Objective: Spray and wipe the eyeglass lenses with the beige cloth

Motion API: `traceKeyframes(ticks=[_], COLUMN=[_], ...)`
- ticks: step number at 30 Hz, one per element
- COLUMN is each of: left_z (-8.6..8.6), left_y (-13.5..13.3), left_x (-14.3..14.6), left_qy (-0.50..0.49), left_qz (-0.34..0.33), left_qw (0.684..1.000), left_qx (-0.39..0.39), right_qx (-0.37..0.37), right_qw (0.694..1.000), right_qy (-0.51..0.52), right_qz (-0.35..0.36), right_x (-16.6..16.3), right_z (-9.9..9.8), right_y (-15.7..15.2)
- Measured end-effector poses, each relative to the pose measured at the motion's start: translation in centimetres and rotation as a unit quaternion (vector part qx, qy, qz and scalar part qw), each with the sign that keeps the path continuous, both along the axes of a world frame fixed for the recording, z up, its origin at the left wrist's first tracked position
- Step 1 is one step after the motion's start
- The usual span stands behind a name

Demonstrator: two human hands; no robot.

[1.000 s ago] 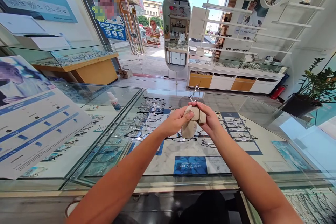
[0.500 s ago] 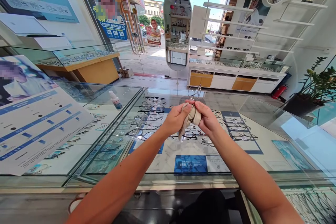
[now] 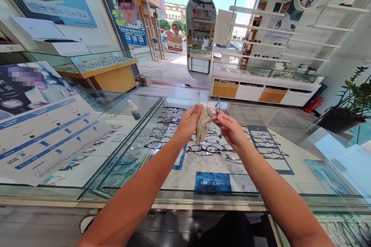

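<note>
Above the glass display counter (image 3: 185, 185), my left hand (image 3: 188, 122) is closed on a beige cleaning cloth (image 3: 202, 124), which hangs down from the fingers. My right hand (image 3: 231, 129) pinches a thin-framed pair of eyeglasses (image 3: 219, 107) just to the right of the cloth. One lens rim rises above the fingers, near the cloth's edge. Below both hands, several eyeglass frames (image 3: 203, 149) lie in rows inside the counter. A blue card (image 3: 212, 183) is near its front edge.
A small spray bottle (image 3: 133, 109) stands on the counter to the left. A large printed sheet (image 3: 52, 131) leans at far left. Beyond are an oval mirror (image 3: 201, 34), wall shelves (image 3: 261, 29), a potted plant (image 3: 342, 112) and a red fire extinguisher (image 3: 313, 105).
My hands have moved apart. The cloth, earlier bunched around the eyeglasses between both hands, now hangs from my left hand, while the eyeglasses are in my right. The view has shifted slightly left.
</note>
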State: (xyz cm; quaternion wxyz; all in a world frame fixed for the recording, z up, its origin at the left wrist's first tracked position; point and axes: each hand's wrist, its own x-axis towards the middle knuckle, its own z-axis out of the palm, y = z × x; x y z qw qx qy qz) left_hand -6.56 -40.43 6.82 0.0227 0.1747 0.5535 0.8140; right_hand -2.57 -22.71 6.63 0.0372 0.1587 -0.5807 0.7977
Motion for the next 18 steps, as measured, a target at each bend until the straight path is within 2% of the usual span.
traceKeyframes(ticks=[3, 9, 12, 18], left_z=[0.2, 0.5, 0.5, 1.0], left_y=[-0.2, -0.1, -0.2, -1.6], left_x=[0.0, 0.3, 0.2, -0.3], left_qy=[-0.017, 0.002, 0.009, -0.002], left_qz=[-0.008, -0.021, -0.025, -0.105], left_qw=[1.0, 1.0, 0.999, 0.994], left_qx=[0.007, 0.013, 0.017, -0.018], right_qx=[0.04, 0.068, 0.066, 0.029], right_qw=[0.999, 0.998, 0.998, 0.998], right_qy=[0.013, -0.007, -0.009, -0.05], right_qz=[0.007, 0.003, 0.01, 0.02], right_x=[0.1, 0.2, 0.4, 0.4], right_z=[-0.4, -0.8, -0.7, -0.3], right_y=[-0.3, -0.6, -0.8, -0.8])
